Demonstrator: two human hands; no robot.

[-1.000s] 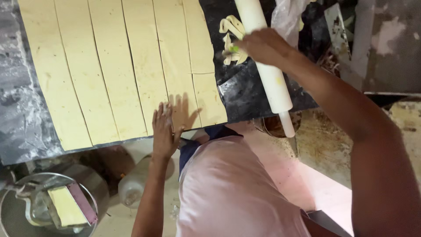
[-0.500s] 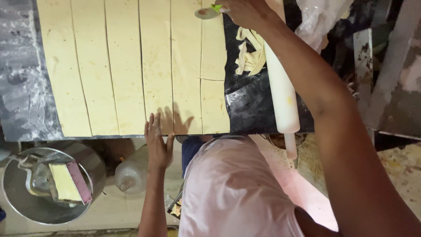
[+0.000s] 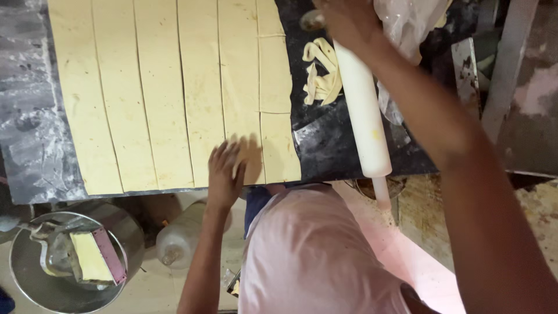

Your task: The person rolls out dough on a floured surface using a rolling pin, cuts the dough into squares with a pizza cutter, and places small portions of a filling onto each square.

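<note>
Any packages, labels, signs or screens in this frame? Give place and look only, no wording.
No labels, signs or screens show.
Clear plastic bag: top right, crumpled, beside the right hand.
Pale plastic bottle: on the floor below the table edge, lying on its side, under the left hand.
Metal bucket: bottom left, round, grey.
</note>
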